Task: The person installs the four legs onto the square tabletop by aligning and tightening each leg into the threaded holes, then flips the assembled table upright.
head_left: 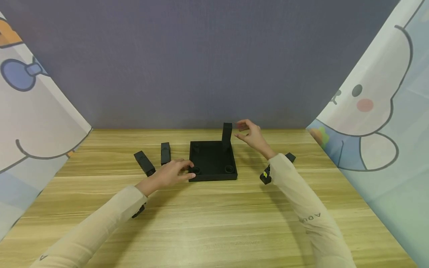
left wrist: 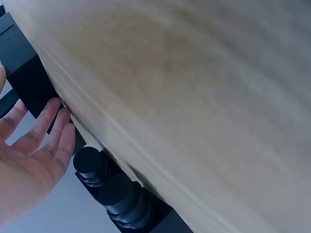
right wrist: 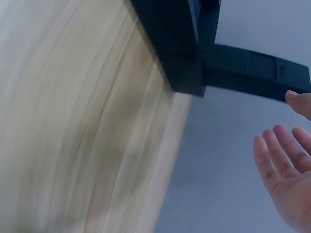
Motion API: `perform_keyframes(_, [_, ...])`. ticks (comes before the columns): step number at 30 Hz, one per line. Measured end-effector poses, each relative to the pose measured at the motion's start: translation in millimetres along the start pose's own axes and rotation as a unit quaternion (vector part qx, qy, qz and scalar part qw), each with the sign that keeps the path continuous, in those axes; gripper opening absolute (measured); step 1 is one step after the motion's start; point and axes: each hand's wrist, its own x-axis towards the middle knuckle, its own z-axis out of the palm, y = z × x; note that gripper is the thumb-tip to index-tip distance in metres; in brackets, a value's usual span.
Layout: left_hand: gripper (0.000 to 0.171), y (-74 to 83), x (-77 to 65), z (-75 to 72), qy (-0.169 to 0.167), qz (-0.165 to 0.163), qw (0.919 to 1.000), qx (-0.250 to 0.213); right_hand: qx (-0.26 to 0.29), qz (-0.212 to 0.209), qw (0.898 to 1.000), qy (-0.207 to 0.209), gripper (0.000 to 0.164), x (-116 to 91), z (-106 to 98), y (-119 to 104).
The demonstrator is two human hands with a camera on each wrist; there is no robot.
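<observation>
A square black tray (head_left: 212,158) with round sockets at its corners lies on the wooden table. From its back right corner a black post (head_left: 226,136) stands upright; in the right wrist view the post (right wrist: 257,70) juts out from the tray (right wrist: 177,58). My left hand (head_left: 172,173) is at the tray's front left corner, fingers extended along its edge. Just right of the post's top is my right hand (head_left: 249,136), fingers spread and loosely bent, nothing in them. The right thumb tip overlaps the post's end in the right wrist view.
Two black posts (head_left: 165,153) (head_left: 145,163) lie left of the tray. Threaded round ends (left wrist: 116,194) show in the left wrist view. Beneath the right forearm are black pieces (head_left: 266,175), one with a yellow mark. Another dark piece (head_left: 138,211) pokes out below the left sleeve.
</observation>
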Motion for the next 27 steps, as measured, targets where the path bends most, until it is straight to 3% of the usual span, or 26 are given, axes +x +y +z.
perform_keyframes(27, [0.04,0.1,1.1,4.4,0.007,0.002,1.0,-0.001,-0.013,0.042,0.999,-0.017,0.037,-42.8,-41.3,45.1])
